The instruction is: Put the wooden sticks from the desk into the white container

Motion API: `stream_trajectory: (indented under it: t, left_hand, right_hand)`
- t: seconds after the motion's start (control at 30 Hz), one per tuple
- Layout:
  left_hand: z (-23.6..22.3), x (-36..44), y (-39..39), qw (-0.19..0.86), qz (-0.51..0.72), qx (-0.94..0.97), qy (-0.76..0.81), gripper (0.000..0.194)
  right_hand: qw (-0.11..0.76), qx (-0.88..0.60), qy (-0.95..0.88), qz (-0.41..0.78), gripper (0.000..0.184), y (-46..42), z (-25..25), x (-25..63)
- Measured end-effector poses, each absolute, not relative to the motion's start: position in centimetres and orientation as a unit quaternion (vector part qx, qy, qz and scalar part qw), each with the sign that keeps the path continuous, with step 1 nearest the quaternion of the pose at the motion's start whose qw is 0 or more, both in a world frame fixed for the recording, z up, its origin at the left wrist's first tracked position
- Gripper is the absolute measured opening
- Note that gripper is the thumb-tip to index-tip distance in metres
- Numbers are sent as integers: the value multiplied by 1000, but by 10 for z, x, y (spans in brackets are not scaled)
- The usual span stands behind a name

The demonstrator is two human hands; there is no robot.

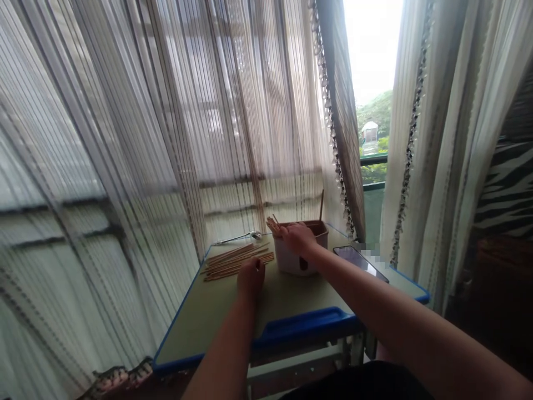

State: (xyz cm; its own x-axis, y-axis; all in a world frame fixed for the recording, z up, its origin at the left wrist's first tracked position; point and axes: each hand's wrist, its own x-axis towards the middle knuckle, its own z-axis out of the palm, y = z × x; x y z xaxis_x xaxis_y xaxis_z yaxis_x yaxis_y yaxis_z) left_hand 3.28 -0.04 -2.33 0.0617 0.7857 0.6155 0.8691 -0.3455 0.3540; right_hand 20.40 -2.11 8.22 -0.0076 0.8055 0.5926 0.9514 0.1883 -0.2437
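The right hand [298, 238] held a bunch of sticks [272, 224] at the rim of the box [287, 258], where one stick [322, 205] stood, while many loose sticks [229, 261] remained on the desk [195, 316] by the curled left hand [251, 275] (whether it gripped any, I could not tell).

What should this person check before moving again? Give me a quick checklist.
- Container upright on the table: ok.
- Loose sticks lying neatly aligned: not ok, they fan out unevenly.
- Phone lying flat, right of the container: ok.
- Right hand firmly gripping the sticks at the rim: cannot tell, fingers hide it.
- Left hand holding any loose stick: cannot tell.
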Motion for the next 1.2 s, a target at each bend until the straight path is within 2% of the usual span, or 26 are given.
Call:
stream_trajectory:
  t: [0.07, 0.2, 0.27, 0.4, 0.53, 1.0, 1.2]
  left_hand:
    - [-22, 33, -1, 50, -373, -726, -575, 19]
    - [-21, 32, -3, 57, -349, -711, -608, 21]
    - [-23, 31, -3, 76, -333, -679, -650, 24]
    - [-30, 28, 1, 71, -263, -629, -729, 27]
    - [-36, 28, 6, 70, -238, -641, -726, 27]
    - [-28, 28, -5, 84, -223, -654, -718, 27]
    - [-24, 26, -8, 67, -208, -671, -709, 27]
  right_hand:
    - [342, -606, -708, -122, 39, -26, 85, 204]
    - [477, -517, -696, -143, 32, -51, 78, 193]
    - [513, -457, -714, -131, 28, -65, 64, 185]
    - [504, -441, -740, -71, 25, -77, 18, 178]
    - [487, -474, -733, -14, 23, -66, -13, 183]
    - [415, -563, -708, 98, 27, -52, -23, 192]
    - [389, -559, -725, 102, 30, -50, -26, 194]
